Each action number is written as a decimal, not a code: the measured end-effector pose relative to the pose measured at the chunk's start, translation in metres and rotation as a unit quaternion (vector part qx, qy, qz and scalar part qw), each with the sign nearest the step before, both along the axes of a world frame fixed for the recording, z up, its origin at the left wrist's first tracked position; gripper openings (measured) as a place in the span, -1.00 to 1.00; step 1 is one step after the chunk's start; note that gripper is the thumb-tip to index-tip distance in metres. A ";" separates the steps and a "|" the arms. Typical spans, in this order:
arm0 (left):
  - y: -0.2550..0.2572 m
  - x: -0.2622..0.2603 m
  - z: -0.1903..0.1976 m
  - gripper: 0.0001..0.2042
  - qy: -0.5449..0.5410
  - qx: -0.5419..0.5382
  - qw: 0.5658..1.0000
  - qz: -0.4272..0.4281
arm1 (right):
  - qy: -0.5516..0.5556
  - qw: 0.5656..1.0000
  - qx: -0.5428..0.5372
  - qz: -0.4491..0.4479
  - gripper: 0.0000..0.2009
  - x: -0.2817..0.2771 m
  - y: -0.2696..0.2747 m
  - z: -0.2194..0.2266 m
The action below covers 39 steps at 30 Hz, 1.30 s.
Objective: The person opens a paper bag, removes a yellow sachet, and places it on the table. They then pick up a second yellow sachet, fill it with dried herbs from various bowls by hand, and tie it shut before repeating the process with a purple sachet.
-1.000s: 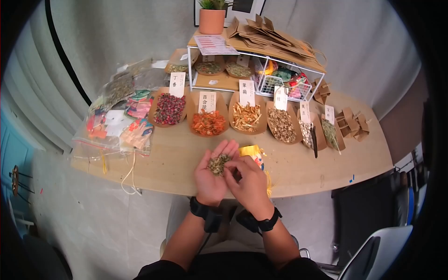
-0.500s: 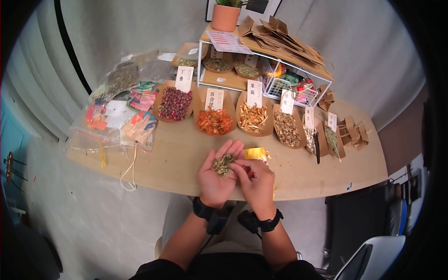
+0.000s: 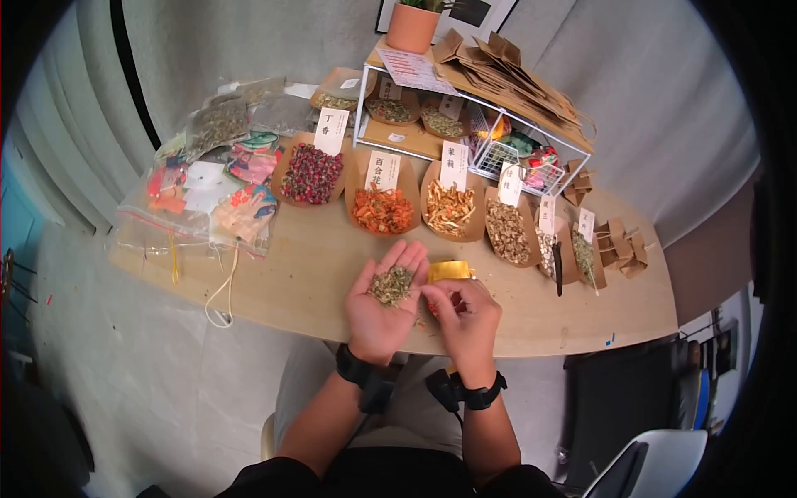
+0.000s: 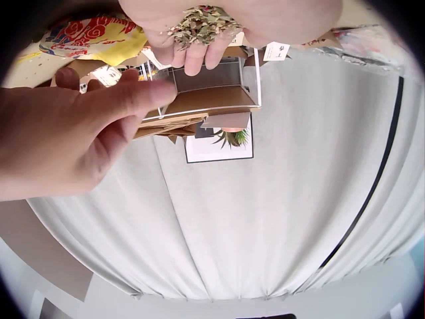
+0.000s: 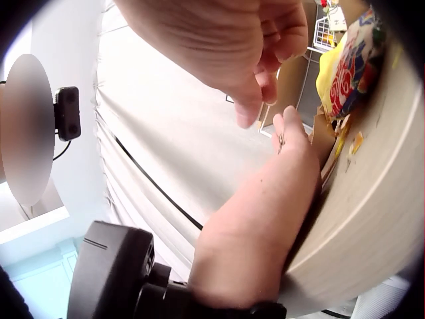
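The left hand (image 3: pixel 380 311) lies palm up with its fingers straight, carrying a small heap of dried green herbs (image 3: pixel 390 286). Close to its fingertips, on the right, is the right hand (image 3: pixel 466 324), its fingers loosely bent. In the left wrist view the right hand (image 4: pixel 80 133) holds its thumb apart from its bent fingers, below the herbs (image 4: pixel 202 28); nothing shows in its grasp. A patterned pouch with a yellow top (image 3: pixel 451 270) lies just beyond the right hand, partly hidden; the right wrist view shows the pouch (image 5: pixel 345 76) on the table.
Labelled paper trays of dried red buds (image 3: pixel 312 174), orange flowers (image 3: pixel 383 209), pale pieces (image 3: pixel 449 207) and brown bits (image 3: pixel 507 232) stand along the table (image 3: pixel 332 286). Plastic bags (image 3: pixel 149 236) lie left; a wire-framed shelf (image 3: pixel 415 148) stands behind, with folded paper bags (image 3: pixel 515 75).
The right hand has drawn a little away from the herb heap, to the right, and its thumb and fingers have parted. The left hand stays palm up under the herbs.
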<state>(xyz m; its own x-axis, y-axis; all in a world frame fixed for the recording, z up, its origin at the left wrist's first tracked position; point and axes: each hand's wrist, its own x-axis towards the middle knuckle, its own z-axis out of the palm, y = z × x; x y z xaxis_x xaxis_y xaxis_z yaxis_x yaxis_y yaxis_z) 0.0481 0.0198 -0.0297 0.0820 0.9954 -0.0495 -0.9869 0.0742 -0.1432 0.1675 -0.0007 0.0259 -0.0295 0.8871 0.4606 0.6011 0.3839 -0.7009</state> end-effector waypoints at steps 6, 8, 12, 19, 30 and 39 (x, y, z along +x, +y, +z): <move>0.005 -0.026 0.003 -0.53 -0.179 0.036 0.982 0.048 | -0.012 0.997 -0.075 0.027 -0.90 0.027 -0.017 -0.007; 0.005 -0.035 0.005 -0.53 -0.185 0.045 0.980 0.063 | -0.049 0.993 -0.093 0.046 -0.89 0.032 -0.023 -0.012; -0.009 -0.037 0.008 -0.53 -0.098 0.028 0.994 0.042 | -0.142 0.988 -0.050 0.046 -0.87 0.028 -0.026 -0.015; -0.095 -0.034 -0.003 -0.58 -0.026 -0.053 0.994 -0.089 | -0.180 0.982 -0.046 0.041 -0.88 0.024 -0.022 -0.022; -0.106 -0.028 -0.066 -0.60 0.135 -0.166 0.927 -0.309 | -0.188 0.980 -0.035 0.056 -0.90 0.021 -0.023 -0.020; -0.086 -0.010 -0.099 -0.61 -0.030 0.002 0.964 -0.263 | -0.217 0.966 -0.003 0.138 -0.83 0.012 -0.065 -0.019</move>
<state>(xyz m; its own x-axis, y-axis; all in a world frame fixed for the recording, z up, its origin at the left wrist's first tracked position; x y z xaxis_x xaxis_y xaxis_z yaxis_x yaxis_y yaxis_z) 0.0382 -0.0658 -0.1284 0.5775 0.8160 -0.0257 -0.8031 0.5622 -0.1973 0.1794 -0.0654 0.0073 -0.4541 0.8209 0.3464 0.7141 0.5678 -0.4095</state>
